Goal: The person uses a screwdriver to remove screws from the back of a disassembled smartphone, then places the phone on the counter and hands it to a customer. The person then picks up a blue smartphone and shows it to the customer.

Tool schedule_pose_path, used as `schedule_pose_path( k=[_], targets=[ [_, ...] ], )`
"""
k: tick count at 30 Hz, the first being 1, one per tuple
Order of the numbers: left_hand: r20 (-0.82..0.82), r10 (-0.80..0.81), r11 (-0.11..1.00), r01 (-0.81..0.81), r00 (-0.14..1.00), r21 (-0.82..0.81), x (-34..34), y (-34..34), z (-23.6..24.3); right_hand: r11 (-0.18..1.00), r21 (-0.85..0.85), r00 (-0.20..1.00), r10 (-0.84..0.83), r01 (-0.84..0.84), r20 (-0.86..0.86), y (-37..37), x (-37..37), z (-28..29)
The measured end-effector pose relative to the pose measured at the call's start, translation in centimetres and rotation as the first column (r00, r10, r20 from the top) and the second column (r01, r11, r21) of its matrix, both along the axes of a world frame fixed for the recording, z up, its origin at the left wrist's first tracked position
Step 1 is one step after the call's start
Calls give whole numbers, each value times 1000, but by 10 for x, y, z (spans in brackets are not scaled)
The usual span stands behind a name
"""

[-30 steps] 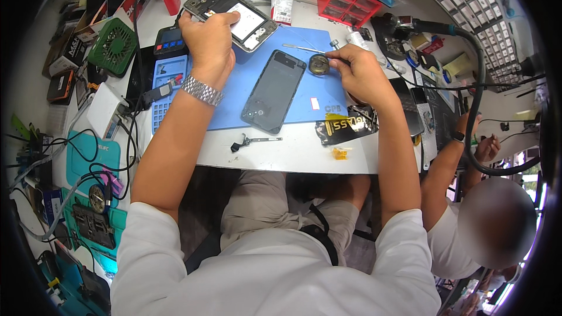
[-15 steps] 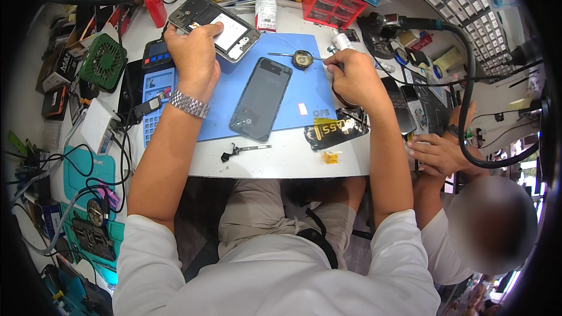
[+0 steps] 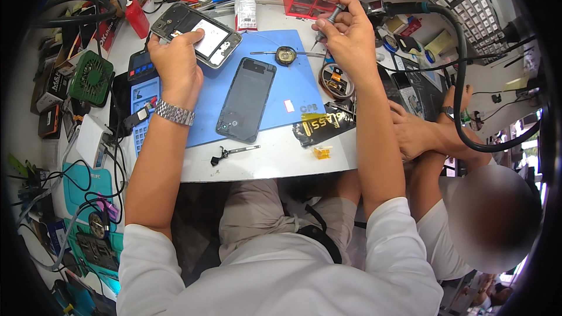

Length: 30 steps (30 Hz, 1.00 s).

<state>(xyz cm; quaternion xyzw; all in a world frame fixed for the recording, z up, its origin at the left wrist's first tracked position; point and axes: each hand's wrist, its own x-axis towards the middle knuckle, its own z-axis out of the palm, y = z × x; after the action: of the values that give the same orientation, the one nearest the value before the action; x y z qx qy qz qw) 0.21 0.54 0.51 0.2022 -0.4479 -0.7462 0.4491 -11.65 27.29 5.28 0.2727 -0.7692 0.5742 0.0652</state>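
Note:
My left hand (image 3: 175, 61) grips an opened phone (image 3: 202, 35), its thumb lying over the inside near a white battery-like panel. The phone is tilted above the far left of the blue mat (image 3: 202, 120). My right hand (image 3: 353, 38) is raised at the mat's far right, fingers closed round a slim grey screwdriver (image 3: 335, 14) whose thin tip points down. Between the hands, on the mat, lies a dark phone back cover (image 3: 247, 100). Beyond it is a small round dark container (image 3: 285, 55), with metal tweezers (image 3: 263, 53) lying across or behind it.
A tape roll (image 3: 324, 76) and a black packet (image 3: 328, 129) lie by my right forearm. A small cable part (image 3: 231, 153) sits near the front edge. A white spray can (image 3: 246, 6) and red drawers (image 3: 307, 1) stand behind. A co-worker's hand (image 3: 410, 131) is at the right.
My right hand has risen away from beside the round container, and the screwdriver now shows upright in its fingers. My left hand still holds the phone. The whole view has shifted slightly.

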Motion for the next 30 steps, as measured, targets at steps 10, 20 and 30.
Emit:
schedule_pose_path(
  k=[10,20,30],
  targets=[
    [44,-227,973,225,973,45,5,15,1,993,114,999,-31,27,34,-12,3,-33],
    [109,-420,907,421,901,10,11,39,2,995,-12,994,-99,99,43,-10,11,-26],
    [187,-680,717,696,709,-34,21,67,7,825,-561,976,-52,-76,-210,-26,31,-22]
  ],
)
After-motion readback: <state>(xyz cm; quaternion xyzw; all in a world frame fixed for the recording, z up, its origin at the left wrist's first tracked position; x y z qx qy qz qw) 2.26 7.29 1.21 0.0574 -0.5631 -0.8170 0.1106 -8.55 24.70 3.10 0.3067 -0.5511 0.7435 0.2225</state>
